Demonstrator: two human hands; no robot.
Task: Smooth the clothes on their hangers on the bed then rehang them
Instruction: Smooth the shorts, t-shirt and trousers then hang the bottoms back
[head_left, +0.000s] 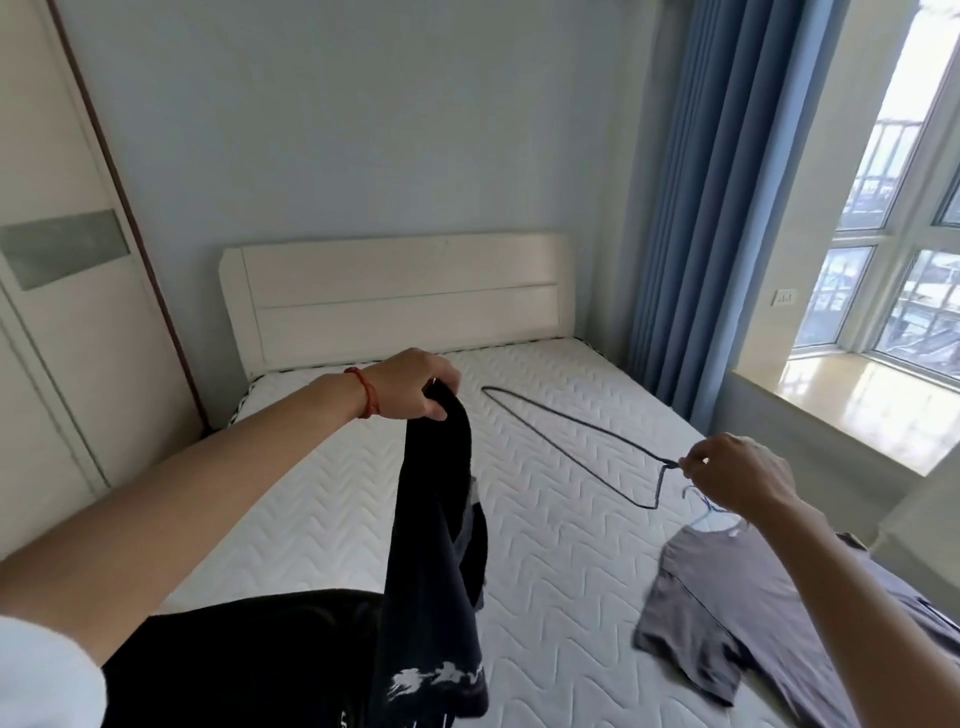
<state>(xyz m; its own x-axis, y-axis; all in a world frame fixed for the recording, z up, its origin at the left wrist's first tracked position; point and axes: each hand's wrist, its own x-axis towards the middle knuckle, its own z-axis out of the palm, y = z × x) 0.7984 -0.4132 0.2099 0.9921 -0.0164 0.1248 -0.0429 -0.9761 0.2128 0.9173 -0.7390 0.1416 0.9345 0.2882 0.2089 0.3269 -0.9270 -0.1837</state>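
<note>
While gripped, garment (436, 519) print illegible.

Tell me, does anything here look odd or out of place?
Yes. The dark wire hanger, pinched by the right hand, is bare, while the black garment dangles bunched from the left hand. The grey shirt lies rumpled on the mattress.

No text can be read anywhere. The black garment (436, 597) near the left carries a white print low on its cloth, too blurred to make out as letters. The wall switch plate (785, 297) at far right shows nothing legible.
</note>
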